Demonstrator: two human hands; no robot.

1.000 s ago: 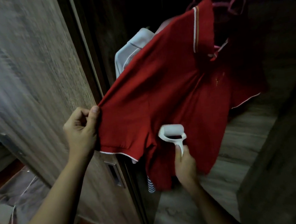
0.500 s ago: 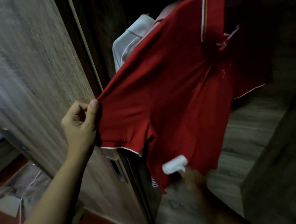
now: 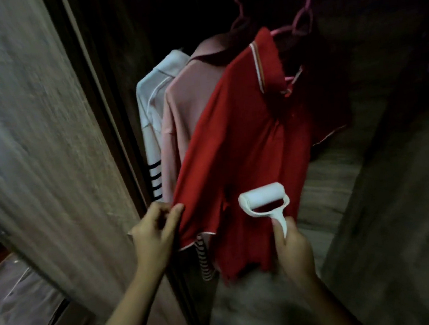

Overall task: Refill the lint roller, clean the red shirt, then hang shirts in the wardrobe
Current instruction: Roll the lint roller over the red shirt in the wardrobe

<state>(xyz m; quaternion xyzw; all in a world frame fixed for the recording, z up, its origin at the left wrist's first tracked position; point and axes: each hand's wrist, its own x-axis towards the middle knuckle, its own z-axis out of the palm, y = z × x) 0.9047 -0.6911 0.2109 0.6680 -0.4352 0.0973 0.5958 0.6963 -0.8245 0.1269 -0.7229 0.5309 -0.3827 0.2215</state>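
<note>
Door of the wardrobe fills the left side, wood-grained and blurred. Just past its edge the left hand pinches the sleeve of the red shirt between thumb and curled fingers. A second ago that hand held the sleeve out higher and farther left, so the cloth was stretched flat; now the hand sits lower and closer to the shirt body, and the sleeve hangs slacker.

Behind the red shirt hang a white shirt with dark stripes on its sleeve and a pink shirt, both on the rail side nearer the door. The red shirt itself hangs from a pink hanger at the front of the row.

Right of centre, the right hand is closed around the handle of the lint roller, whose white roll lies against the lower front of the shirt. Half a second back it was down at the hem (blurred, mid-stroke); it now sits higher, so one downward pass looks finished and another about to start.

Cleaning seems well under way, with the shirt already on its hanger inside the wardrobe. The slack cloth may bunch under the roller unless the sleeve is pulled taut again.
</note>
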